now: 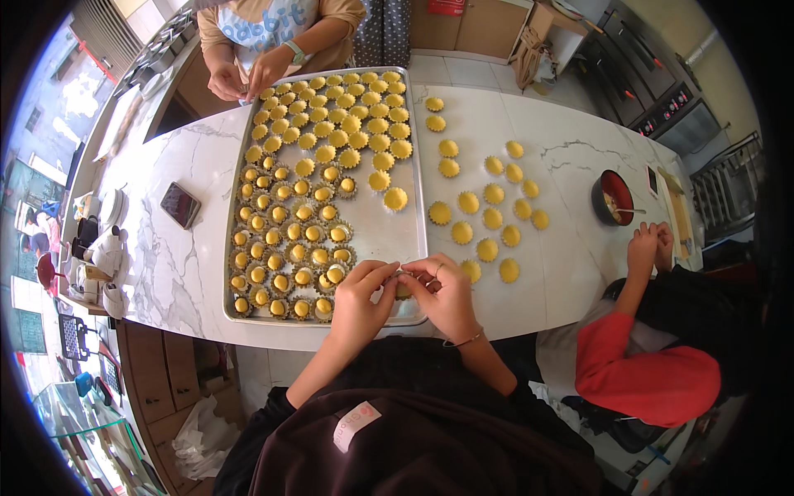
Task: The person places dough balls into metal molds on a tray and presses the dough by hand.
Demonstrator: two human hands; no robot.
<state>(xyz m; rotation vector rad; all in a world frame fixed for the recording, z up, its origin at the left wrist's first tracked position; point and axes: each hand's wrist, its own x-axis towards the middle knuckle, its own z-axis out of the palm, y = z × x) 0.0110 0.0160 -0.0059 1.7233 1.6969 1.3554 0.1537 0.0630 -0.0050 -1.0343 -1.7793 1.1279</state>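
My left hand (362, 296) and my right hand (447, 299) meet over the near right corner of a metal baking tray (376, 236). Their fingers are closed around a small fluted tart mould (403, 291), mostly hidden by the fingertips; what lies inside it is hard to make out. On the near left part of the tray, several metal moulds (276, 260) each hold a yellow lump of dough. Farther back, rows of yellow fluted tart shells (351, 124) cover the tray. A lone shell (395, 198) sits nearer the bare metal.
More tart shells (492, 218) stand on the marble table (571, 240) to the right. Beyond them are a dark bowl with a spoon (611, 198) and a red-sleeved person (649, 364). Another person's hands (252, 78) work at the tray's far left corner. A phone (179, 205) lies left.
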